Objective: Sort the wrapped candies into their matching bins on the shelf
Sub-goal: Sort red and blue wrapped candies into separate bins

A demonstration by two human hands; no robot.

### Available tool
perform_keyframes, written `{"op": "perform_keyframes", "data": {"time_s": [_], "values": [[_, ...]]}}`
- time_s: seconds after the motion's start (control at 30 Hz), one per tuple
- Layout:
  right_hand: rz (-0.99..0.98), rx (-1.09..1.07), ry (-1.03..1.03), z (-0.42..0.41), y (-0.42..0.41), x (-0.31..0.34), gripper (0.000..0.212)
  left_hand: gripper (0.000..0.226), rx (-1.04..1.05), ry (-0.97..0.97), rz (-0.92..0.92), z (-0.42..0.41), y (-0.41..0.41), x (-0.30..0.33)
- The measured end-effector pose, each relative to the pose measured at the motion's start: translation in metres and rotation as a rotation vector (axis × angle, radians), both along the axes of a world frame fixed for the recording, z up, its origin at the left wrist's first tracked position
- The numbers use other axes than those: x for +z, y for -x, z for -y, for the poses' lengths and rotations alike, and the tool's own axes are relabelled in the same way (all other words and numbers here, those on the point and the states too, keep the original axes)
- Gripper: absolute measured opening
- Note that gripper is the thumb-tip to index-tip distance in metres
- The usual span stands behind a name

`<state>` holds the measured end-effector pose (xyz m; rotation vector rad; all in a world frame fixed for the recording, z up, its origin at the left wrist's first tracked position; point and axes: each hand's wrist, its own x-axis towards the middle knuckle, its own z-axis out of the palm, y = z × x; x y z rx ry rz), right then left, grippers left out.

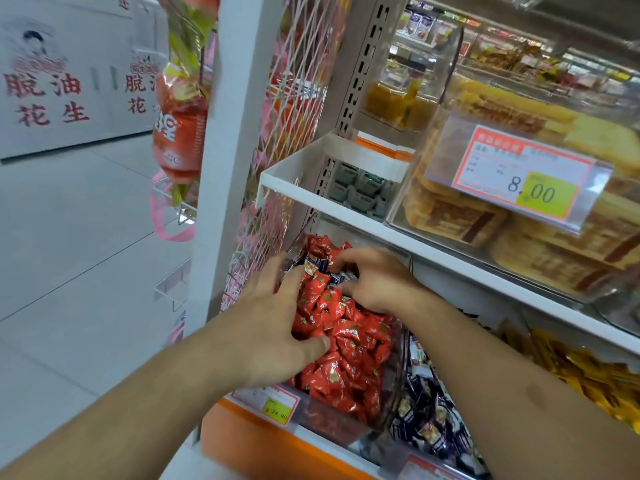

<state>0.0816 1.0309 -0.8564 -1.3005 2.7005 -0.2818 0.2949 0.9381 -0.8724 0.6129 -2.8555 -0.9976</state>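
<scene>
Both hands in the clear bin (pixel 391 407) of red candies (pixel 346 344), low on the shelf. L hand (pixel 273 327) nearer, fingers spread, lying flat on the red pile w/ thumb pressed in. R hand (pixel 377 282) farther back, fingers curled down over a few dark-blue candies (pixel 332 271) mixed among the reds; whether it's pinching one yet, can't tell. Strays sit right under R fingertips, so R hand is closer. Matching dark-blue bin (pixel 433 420) is just right, next compartment.
</scene>
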Motion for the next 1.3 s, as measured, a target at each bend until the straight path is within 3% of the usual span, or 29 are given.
{"op": "perform_keyframes", "data": {"time_s": [0.3, 0.5, 0.6, 0.73, 0.8, 0.9, 1.07, 1.3], "values": [[0.022, -0.058, 0.133, -0.003, 0.001, -0.005, 0.020, 0.109, 0.000, 0.006, 0.007, 0.000, 0.000, 0.002], [0.292, -0.246, 0.404, -0.018, -0.027, 0.024, 0.009, 0.105, 0.015, 0.003, -0.026, 0.001, 0.001, 0.003], [0.440, -0.289, 0.526, -0.037, -0.042, 0.037, 0.009, 0.092, 0.046, 0.104, -0.140, -0.002, 0.005, 0.004], [0.423, -0.276, 0.700, -0.065, -0.058, 0.032, 0.006, 0.068, 0.016, 0.198, -0.356, -0.017, 0.015, 0.013], [0.467, -0.238, 0.791, -0.081, -0.067, 0.029, 0.007, 0.059, 0.002, 0.123, -0.412, -0.028, 0.020, 0.019], [0.556, -0.199, 0.850, -0.105, -0.080, 0.029, 0.012, 0.042, 0.019, -0.145, -0.430, -0.045, 0.029, 0.022], [0.494, -0.293, 0.871, -0.155, -0.077, 0.029, 0.013, 0.033, 0.058, -0.323, -0.450, -0.065, 0.040, 0.019], [0.373, -0.355, 0.819, -0.205, -0.053, 0.026, 0.018, 0.041, -0.080, -0.088, -0.401, -0.106, 0.047, 0.025]]}}
